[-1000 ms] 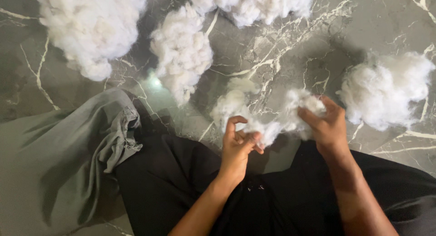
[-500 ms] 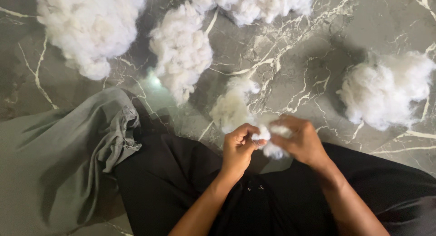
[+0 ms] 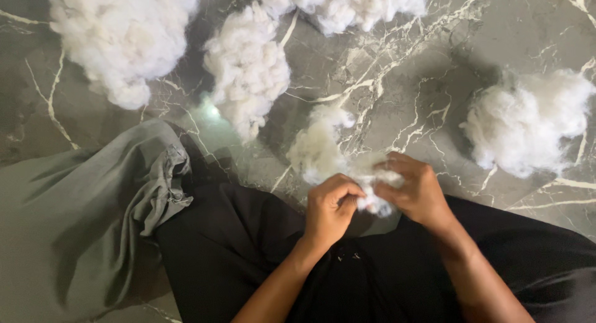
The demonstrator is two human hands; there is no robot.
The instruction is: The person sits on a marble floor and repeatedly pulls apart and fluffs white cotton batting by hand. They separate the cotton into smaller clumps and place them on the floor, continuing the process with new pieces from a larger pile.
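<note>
A small tuft of white fibre stuffing (image 3: 374,187) sits between both hands, low in the middle of the view. My left hand (image 3: 329,210) pinches its left end with fingers curled. My right hand (image 3: 416,191) grips its right side from above. Just beyond the hands a loose white clump (image 3: 318,146) lies on the dark marble floor (image 3: 397,87), touching the tuft. I sit on the floor in black trousers (image 3: 248,248).
Big white stuffing heaps lie at the upper left (image 3: 121,40), upper middle (image 3: 248,68), top edge (image 3: 347,6) and right (image 3: 528,121). A crumpled grey cloth (image 3: 81,211) covers the floor at the left, beside my leg.
My right hand came in from the right with its stuffing and met the left hand. The stretched strand is now bunched into one tuft between both hands. The heaps did not move.
</note>
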